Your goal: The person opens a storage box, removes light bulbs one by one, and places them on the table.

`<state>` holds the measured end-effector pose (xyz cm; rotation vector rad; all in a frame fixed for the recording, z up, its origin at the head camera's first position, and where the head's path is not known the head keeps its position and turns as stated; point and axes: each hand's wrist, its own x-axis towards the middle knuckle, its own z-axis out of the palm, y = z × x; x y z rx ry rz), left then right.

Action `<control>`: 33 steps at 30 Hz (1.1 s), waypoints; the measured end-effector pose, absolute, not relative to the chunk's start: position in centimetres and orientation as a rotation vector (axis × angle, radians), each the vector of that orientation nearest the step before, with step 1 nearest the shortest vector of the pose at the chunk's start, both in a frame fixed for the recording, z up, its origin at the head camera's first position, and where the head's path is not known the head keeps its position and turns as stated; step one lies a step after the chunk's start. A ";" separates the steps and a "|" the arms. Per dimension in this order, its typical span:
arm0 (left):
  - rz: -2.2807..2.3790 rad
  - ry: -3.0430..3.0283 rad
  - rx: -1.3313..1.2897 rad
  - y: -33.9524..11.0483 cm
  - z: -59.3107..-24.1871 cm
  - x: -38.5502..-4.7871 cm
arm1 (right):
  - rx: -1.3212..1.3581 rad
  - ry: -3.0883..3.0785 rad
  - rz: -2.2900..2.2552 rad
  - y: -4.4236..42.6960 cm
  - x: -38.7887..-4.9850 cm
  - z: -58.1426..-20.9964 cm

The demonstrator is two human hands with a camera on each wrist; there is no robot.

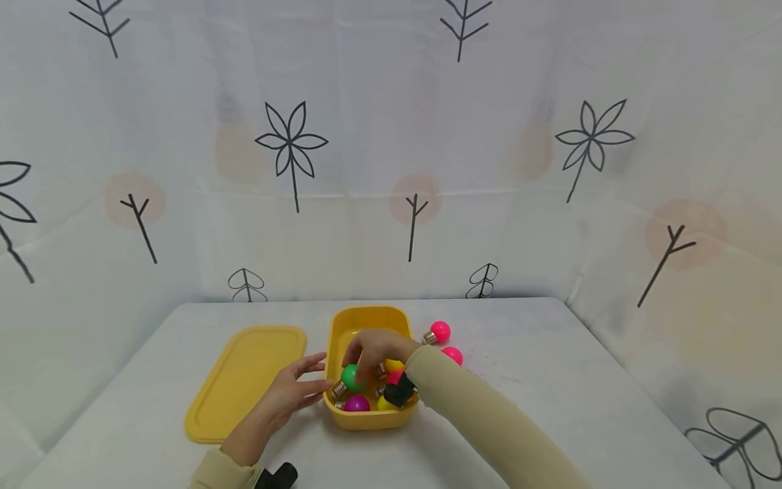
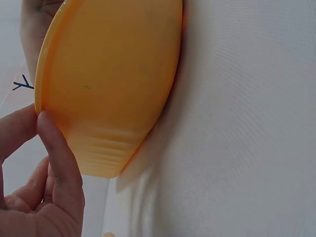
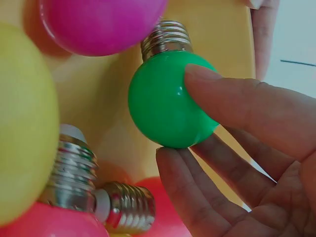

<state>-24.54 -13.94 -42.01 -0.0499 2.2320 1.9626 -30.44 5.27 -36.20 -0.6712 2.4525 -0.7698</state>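
Observation:
A yellow container (image 1: 366, 421) on the white table holds several small bulbs. My right hand (image 1: 380, 350) reaches into it; in the right wrist view the thumb and fingers of the right hand (image 3: 247, 143) pinch a green bulb (image 3: 170, 106), its metal base pointing away from the palm. Around it lie a purple bulb (image 3: 101, 22), a yellow bulb (image 3: 24, 123) and a pink bulb (image 3: 59, 222). At the container's left side, my left hand (image 1: 292, 392) holds the rim; the left wrist view shows thumb and finger of the left hand (image 2: 49, 182) pinching the container's edge (image 2: 42, 84).
A flat yellow lid (image 1: 244, 380) lies left of the container. Two pink bulbs are on the table to its right, one farther back (image 1: 440, 331) and one nearer (image 1: 453, 354), partly behind the right sleeve. A patterned white cloth (image 1: 366, 251) hangs behind the table.

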 end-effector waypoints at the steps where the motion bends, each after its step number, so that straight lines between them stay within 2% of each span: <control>1: 1.961 2.233 -0.051 -13.9 -42.0 -24.5 | -0.673 2.452 -0.780 5.4 -30.4 -36.1; 18: 1.958 2.241 -0.046 -13.8 -41.8 -24.4 | -0.610 2.446 -1.030 7.7 -30.3 -34.4; 33: 1.946 2.254 -0.076 -13.8 -42.0 -24.4 | -0.525 2.521 -1.221 10.5 -30.8 -34.5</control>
